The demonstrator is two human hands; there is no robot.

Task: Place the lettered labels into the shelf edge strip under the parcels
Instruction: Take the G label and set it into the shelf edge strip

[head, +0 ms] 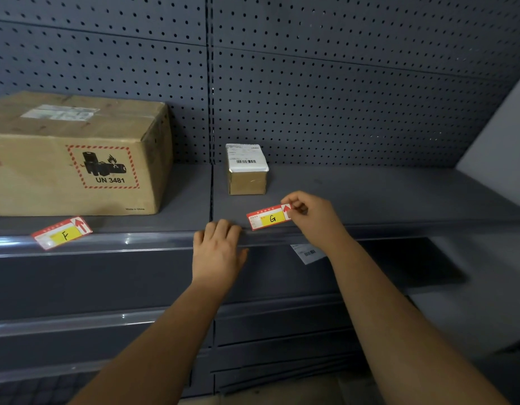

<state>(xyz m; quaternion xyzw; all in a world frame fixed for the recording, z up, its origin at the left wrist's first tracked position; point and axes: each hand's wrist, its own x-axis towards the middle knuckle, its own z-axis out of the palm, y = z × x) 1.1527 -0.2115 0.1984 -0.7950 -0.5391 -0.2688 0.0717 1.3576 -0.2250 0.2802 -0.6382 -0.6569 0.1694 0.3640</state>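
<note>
My right hand (311, 213) pinches the right end of a red and yellow label marked G (269, 219), held at the front lip of the shelf below a small brown parcel (247, 171). My left hand (216, 249) rests with its fingers curled over the clear shelf edge strip (121, 242), just left of the G label. A second label marked F (63, 232) lies tilted against the strip under a large cardboard box (77, 159) printed UN 3481.
A grey pegboard wall (340, 97) backs the shelf (384, 194). A white barcode tag (307, 252) shows on the level below. More grey shelf edges run lower down. A pale wall (504, 135) closes the right side.
</note>
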